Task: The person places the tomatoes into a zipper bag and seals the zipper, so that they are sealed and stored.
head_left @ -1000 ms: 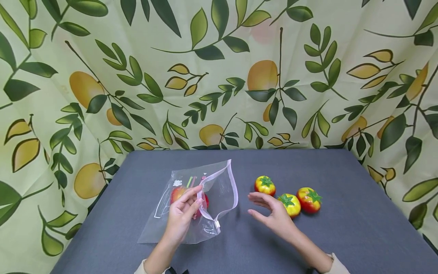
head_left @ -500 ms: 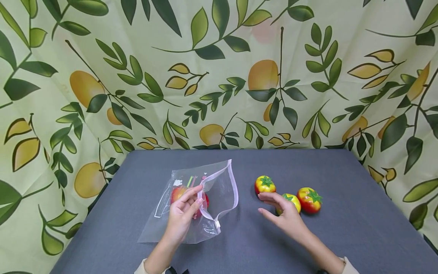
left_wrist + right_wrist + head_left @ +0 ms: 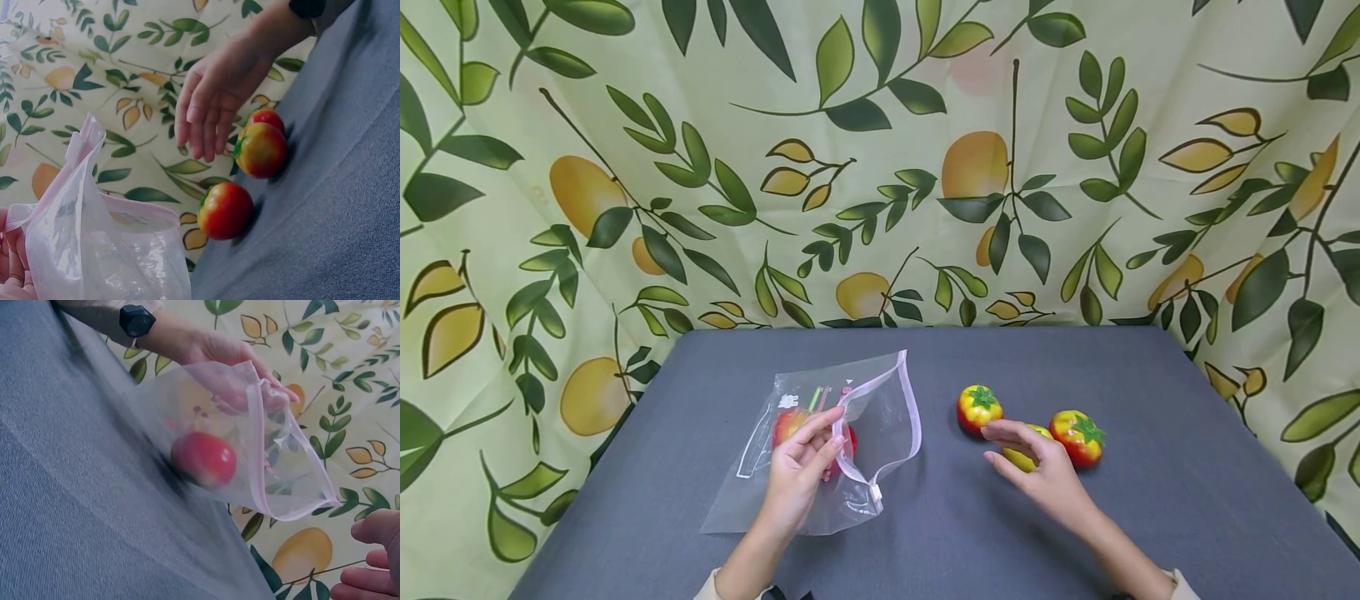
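Note:
My left hand pinches the rim of a clear zip bag, whose pale-pink zip edge gapes toward the right. Inside the bag lies a red tomato-like fruit, partly covered by the hand in the head view; whether it is the only one I cannot tell. My right hand, fingers gently bent and thumb apart, hovers over a yellow tomato-like fruit and hides most of it. It holds nothing. Two red-and-yellow fruits with green leafy tops sit close by, one behind and one to the right.
A dark grey cloth-covered table lies under everything. Behind and at both sides hangs a curtain printed with leaves and orange fruit. A white slider sits at the bag's near corner.
My right hand has moved to the right, from beside the fruits to over the yellow one, covering more of it. The left hand and bag have stayed in place.

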Demonstrator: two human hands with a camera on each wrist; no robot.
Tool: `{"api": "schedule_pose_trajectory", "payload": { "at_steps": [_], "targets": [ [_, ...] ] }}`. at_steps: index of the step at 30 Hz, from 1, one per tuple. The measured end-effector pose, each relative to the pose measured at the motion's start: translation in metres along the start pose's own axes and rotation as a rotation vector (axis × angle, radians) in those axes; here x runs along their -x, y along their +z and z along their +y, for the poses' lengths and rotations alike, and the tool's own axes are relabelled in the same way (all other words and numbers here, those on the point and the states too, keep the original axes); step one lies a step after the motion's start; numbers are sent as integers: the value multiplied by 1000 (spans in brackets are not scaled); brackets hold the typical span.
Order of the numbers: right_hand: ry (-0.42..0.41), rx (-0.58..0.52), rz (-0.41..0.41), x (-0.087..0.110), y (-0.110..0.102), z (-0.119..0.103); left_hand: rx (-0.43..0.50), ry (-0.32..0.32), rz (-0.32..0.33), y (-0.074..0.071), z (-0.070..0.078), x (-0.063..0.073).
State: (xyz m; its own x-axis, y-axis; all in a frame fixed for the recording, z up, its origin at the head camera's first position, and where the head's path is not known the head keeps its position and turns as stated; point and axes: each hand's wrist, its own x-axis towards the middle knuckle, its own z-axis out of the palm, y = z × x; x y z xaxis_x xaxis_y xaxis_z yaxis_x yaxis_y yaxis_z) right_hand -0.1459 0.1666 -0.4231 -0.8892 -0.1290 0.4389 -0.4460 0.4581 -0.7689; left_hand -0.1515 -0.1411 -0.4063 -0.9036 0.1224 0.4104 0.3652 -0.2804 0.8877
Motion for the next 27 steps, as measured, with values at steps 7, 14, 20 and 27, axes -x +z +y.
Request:
{"api": "schedule_pose_trajectory", "payload": {
  "at_steps": [7, 14, 20, 27],
  "targets": [
    [-7, 13, 39, 1, -9, 3, 2, 16, -18, 0, 1, 0],
    [-42, -24, 65, 0, -18, 8, 2, 13, -13, -1, 2, -1],
    [-84, -79, 61, -2, -29, 19, -19, -10, 13, -1, 3, 0],
    [-130, -97, 17, -4, -42, 30, -7, -22, 23, 0, 2, 0]
  ]
}}
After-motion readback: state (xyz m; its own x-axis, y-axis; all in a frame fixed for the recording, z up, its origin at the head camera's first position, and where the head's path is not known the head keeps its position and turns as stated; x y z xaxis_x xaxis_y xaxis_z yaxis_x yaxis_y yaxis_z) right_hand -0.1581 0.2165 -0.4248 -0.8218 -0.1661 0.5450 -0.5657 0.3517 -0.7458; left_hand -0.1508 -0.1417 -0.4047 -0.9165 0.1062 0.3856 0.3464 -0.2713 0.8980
